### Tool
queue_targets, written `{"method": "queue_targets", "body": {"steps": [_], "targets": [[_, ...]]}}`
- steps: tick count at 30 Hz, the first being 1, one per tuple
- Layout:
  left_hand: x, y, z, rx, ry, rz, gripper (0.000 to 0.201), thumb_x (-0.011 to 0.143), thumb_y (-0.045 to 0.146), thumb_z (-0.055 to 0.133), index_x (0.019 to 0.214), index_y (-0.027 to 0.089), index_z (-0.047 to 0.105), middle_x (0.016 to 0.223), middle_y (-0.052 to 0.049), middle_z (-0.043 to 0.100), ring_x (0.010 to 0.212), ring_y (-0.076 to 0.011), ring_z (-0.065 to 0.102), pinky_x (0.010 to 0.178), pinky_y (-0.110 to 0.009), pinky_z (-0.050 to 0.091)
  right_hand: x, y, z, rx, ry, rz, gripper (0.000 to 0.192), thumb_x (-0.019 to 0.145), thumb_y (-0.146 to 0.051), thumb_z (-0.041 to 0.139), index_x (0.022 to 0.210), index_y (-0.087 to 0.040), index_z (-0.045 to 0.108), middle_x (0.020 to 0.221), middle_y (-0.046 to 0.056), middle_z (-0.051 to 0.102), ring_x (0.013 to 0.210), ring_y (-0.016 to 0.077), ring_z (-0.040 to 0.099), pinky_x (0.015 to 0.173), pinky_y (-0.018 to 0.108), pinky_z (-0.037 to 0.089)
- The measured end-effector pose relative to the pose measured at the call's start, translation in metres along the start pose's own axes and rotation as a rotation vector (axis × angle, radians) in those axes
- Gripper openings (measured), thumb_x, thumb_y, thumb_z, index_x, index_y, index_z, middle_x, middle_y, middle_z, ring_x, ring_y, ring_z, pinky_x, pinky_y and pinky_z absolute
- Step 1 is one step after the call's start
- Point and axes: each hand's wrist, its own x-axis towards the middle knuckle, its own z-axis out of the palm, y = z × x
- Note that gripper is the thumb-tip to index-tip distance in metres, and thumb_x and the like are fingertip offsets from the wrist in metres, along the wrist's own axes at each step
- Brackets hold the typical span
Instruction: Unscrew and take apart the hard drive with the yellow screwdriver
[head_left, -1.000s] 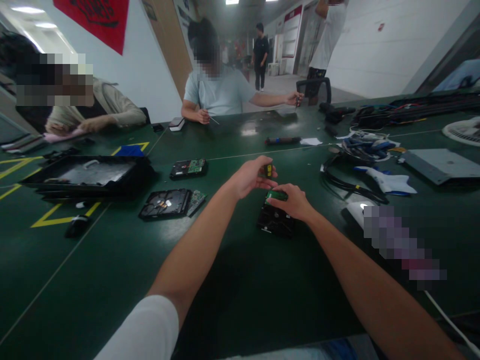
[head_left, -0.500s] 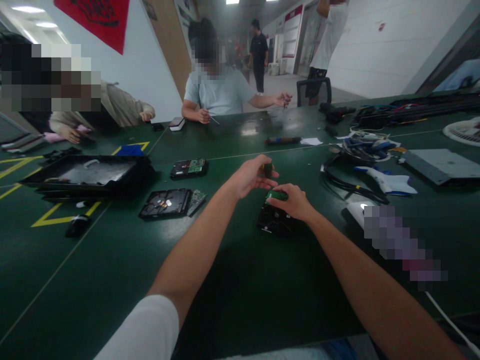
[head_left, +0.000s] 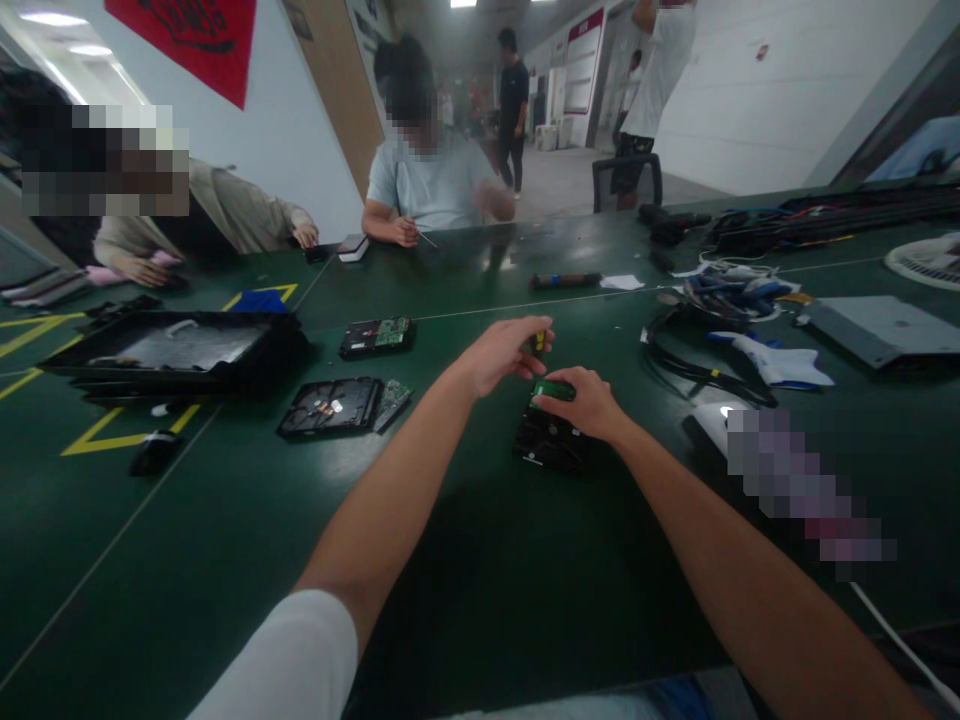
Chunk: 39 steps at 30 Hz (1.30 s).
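In the middle of the table lies a black hard drive with a green circuit board at its far end. My right hand is closed on it, thumb and fingers at the board. Just above and to the left, my left hand grips a screwdriver by its short black-and-yellow handle. That handle stands roughly upright over the drive's far end. The tip is hidden from view.
To the left lie another hard drive, a loose circuit board, a drive with its board and a black tray. On the right are cables, a glove and a metal box. Two people sit across the table.
The screwdriver handle has turned in my left hand, showing more yellow. My right hand and the hard drive stay put. The person opposite has drawn one arm back.
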Motion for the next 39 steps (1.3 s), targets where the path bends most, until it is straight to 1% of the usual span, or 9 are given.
{"method": "queue_targets", "body": {"steps": [4, 8, 12, 16, 22, 25, 30, 36, 39], "targets": [[-0.0011, 0.0008, 0.0015, -0.088, -0.016, -0.042, 0.031, 0.100, 0.047, 0.063, 0.103, 0.016, 0.066, 0.110, -0.013, 0.077, 0.063, -0.0136, 0.069, 0.057, -0.027, 0.052, -0.0002, -0.0021, -0.0016, -0.008, -0.007, 0.016, 0.048, 0.091, -0.064, 0.076, 0.127, -0.032, 0.079, 0.130, 0.008, 0.076, 0.126, 0.0377, 0.065, 0.104, 0.054, 0.048], [-0.0009, 0.0007, 0.0008, -0.126, -0.006, -0.070, 0.033, 0.101, 0.048, 0.057, 0.101, 0.016, 0.065, 0.114, -0.015, 0.078, 0.071, -0.0166, 0.074, 0.062, -0.028, 0.056, -0.0008, -0.0033, -0.0032, -0.011, -0.018, 0.011, 0.046, 0.092, -0.064, 0.076, 0.125, -0.033, 0.079, 0.129, 0.008, 0.076, 0.126, 0.0376, 0.064, 0.103, 0.053, 0.049], [-0.0018, 0.0026, 0.0006, -0.125, 0.015, -0.078, 0.034, 0.100, 0.047, 0.056, 0.099, 0.015, 0.068, 0.108, -0.013, 0.077, 0.075, -0.0182, 0.076, 0.068, -0.029, 0.059, -0.0008, -0.0024, -0.0029, -0.018, -0.016, 0.002, 0.047, 0.093, -0.066, 0.074, 0.125, -0.032, 0.079, 0.129, 0.008, 0.076, 0.124, 0.0370, 0.065, 0.101, 0.053, 0.049], [-0.0041, 0.0056, 0.0024, -0.095, 0.033, -0.079, 0.034, 0.098, 0.046, 0.058, 0.101, 0.015, 0.070, 0.104, -0.012, 0.075, 0.073, -0.0185, 0.076, 0.066, -0.029, 0.058, -0.0004, -0.0029, -0.0029, -0.026, -0.012, -0.002, 0.049, 0.093, -0.065, 0.075, 0.127, -0.031, 0.078, 0.130, 0.008, 0.076, 0.124, 0.0370, 0.065, 0.101, 0.052, 0.050], [-0.0032, 0.0049, 0.0041, -0.122, 0.005, -0.103, 0.031, 0.097, 0.046, 0.058, 0.102, 0.017, 0.065, 0.103, -0.012, 0.076, 0.075, -0.0217, 0.078, 0.067, -0.032, 0.060, 0.0000, -0.0046, -0.0042, -0.041, -0.020, 0.022, 0.051, 0.091, -0.065, 0.076, 0.128, -0.029, 0.078, 0.125, 0.011, 0.076, 0.118, 0.0374, 0.068, 0.097, 0.052, 0.051], [-0.0017, 0.0043, 0.0033, -0.103, 0.034, -0.093, 0.030, 0.097, 0.045, 0.058, 0.098, 0.016, 0.065, 0.103, -0.013, 0.077, 0.074, -0.0206, 0.077, 0.067, -0.031, 0.059, -0.0004, -0.0029, -0.0036, -0.028, -0.019, 0.016, 0.051, 0.092, -0.066, 0.075, 0.127, -0.030, 0.078, 0.127, 0.010, 0.075, 0.122, 0.0379, 0.066, 0.101, 0.054, 0.050], [-0.0025, 0.0065, 0.0008, -0.026, 0.101, -0.055, 0.030, 0.093, 0.044, 0.060, 0.097, 0.015, 0.070, 0.100, -0.013, 0.075, 0.070, -0.0189, 0.074, 0.062, -0.028, 0.056, -0.0010, -0.0004, -0.0026, -0.005, -0.020, -0.003, 0.051, 0.093, -0.066, 0.073, 0.129, -0.031, 0.077, 0.131, 0.009, 0.075, 0.126, 0.0371, 0.064, 0.105, 0.055, 0.048], [-0.0047, 0.0092, 0.0025, -0.029, 0.120, -0.043, 0.026, 0.091, 0.041, 0.061, 0.096, 0.016, 0.068, 0.101, -0.013, 0.077, 0.071, -0.0207, 0.076, 0.063, -0.030, 0.058, -0.0001, 0.0016, -0.0015, -0.017, -0.023, -0.002, 0.050, 0.093, -0.066, 0.074, 0.129, -0.032, 0.077, 0.131, 0.009, 0.075, 0.126, 0.0376, 0.064, 0.105, 0.056, 0.048], [-0.0035, 0.0089, 0.0029, -0.036, 0.127, -0.041, 0.025, 0.092, 0.040, 0.059, 0.094, 0.016, 0.067, 0.102, -0.014, 0.078, 0.070, -0.0196, 0.075, 0.062, -0.030, 0.057, 0.0003, 0.0029, -0.0010, -0.013, -0.025, 0.000, 0.051, 0.093, -0.067, 0.074, 0.130, -0.033, 0.076, 0.132, 0.008, 0.075, 0.127, 0.0375, 0.064, 0.105, 0.056, 0.048]]}}
